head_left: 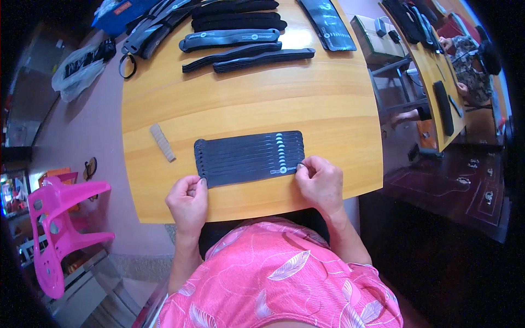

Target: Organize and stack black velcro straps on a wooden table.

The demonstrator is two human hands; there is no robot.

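A row of flat black strips [238,158] with rounded ends lies overlapped on the wooden table, fanned so that each shows a narrow edge. Pale print runs down their right part. At the near left corner my left hand [187,205] pinches the end of the nearest strip between thumb and finger. My right hand [321,183] is closed on that strip's other end, at the near right corner. Both forearms come up from the lower edge. To the left of the row lies a short tan ridged piece [162,142], touched by neither hand.
Stacks of black strips [235,38] lie along the table's [246,104] far side, with another fanned set [328,24] at far right. A plastic bag [82,76] and pink stool [68,218] are at left. Another person [470,65] sits at a second table [445,104] on the right.
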